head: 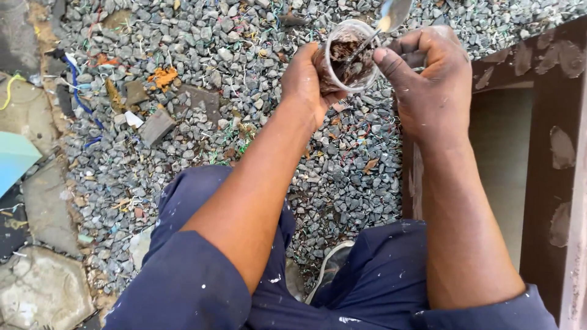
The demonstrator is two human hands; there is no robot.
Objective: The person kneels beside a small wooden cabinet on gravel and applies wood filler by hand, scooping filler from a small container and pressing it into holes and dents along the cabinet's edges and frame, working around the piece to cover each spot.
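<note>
Dark brown wooden frame point(541, 140) stands at right on gravel point(202, 67), patched with pale filler. Far centre, left hand point(304, 82) is wrapped around a clear plastic cup point(350, 56) holding brown paste. Right hand point(431, 76), fisted, grips a metal spoon point(386, 21) dipped into the cup.

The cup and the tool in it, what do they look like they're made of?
The cup, held by the left hand, looks like clear thin plastic: brown paste shows through its wall. The tool in the right hand seems to be bare metal, a flat grey blade with a dull shine, probably steel.
</note>
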